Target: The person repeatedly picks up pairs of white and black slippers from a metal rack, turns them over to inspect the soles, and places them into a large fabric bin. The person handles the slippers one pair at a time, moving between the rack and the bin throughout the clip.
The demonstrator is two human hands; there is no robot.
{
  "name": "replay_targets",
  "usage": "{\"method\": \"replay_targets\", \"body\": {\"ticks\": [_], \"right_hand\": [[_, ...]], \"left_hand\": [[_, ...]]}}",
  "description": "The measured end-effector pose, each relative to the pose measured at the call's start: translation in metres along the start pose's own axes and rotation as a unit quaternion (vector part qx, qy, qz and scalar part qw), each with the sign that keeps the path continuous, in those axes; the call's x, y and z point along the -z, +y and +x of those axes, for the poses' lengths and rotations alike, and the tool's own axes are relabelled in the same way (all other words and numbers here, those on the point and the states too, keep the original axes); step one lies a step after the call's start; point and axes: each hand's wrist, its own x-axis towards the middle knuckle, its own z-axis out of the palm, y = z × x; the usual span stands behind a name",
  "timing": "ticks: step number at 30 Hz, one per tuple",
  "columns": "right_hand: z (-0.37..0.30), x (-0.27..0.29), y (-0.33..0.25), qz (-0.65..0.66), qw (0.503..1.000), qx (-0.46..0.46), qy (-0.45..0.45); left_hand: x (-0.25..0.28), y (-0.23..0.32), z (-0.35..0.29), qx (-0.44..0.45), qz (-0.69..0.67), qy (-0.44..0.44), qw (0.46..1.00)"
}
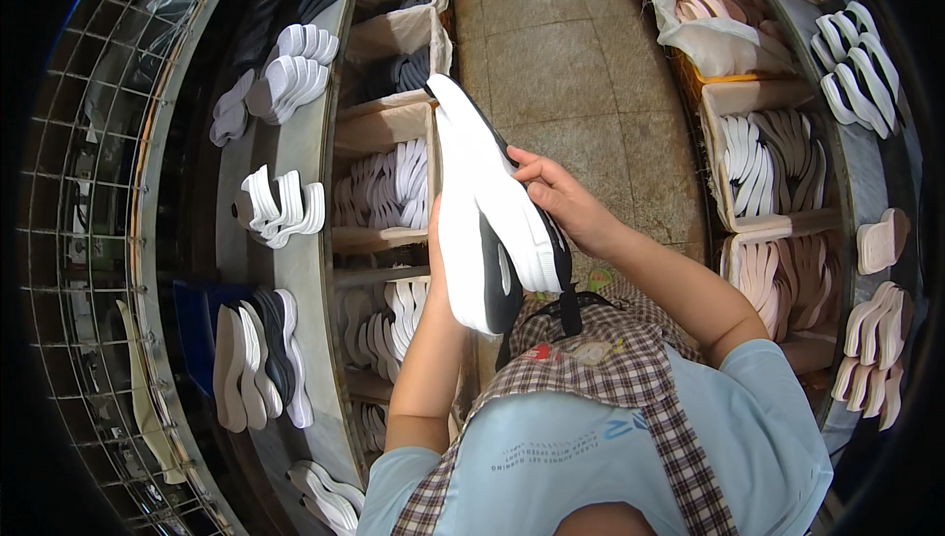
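Observation:
A pair of white shoe soles (461,172) with black bottoms is held up in front of my chest, toes together at the far end and heels spread apart. My left hand (435,252) supports them from the left side, its fingers mostly hidden behind the white sidewall. On the right, my right hand (563,196) holds the black edge of the right-hand sole between thumb and fingers near its middle. Between the two heels a black patterned underside shows.
Metal shelves (295,157) on the left carry white and grey soles. Lined crates (384,132) of soles stand beside them. On the right are more crates (778,93) with pink, white and brown soles, and another shelf (861,177). A concrete aisle (571,54) runs between.

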Motion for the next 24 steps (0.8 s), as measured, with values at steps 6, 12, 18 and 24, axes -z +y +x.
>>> {"method": "replay_targets", "body": {"ticks": [6, 12, 18, 24], "right_hand": [[-0.01, -0.007, 0.0, 0.044, 0.999, -0.021, -0.002], [-0.013, -0.01, 0.001, 0.058, 0.998, -0.004, 0.001], [-0.012, -0.017, -0.007, 0.093, 0.995, -0.014, 0.023], [-0.021, 0.007, -0.025, 0.596, 0.801, -0.054, 0.031]], "left_hand": [[-0.011, 0.001, -0.005, -0.055, 0.02, -0.018, 0.998], [-0.014, 0.003, -0.009, 0.014, 0.069, -0.047, 0.996], [-0.008, -0.005, -0.009, 0.037, -0.04, -0.138, 0.989], [-0.008, 0.027, -0.036, 0.073, -0.292, -0.266, 0.916]]}}
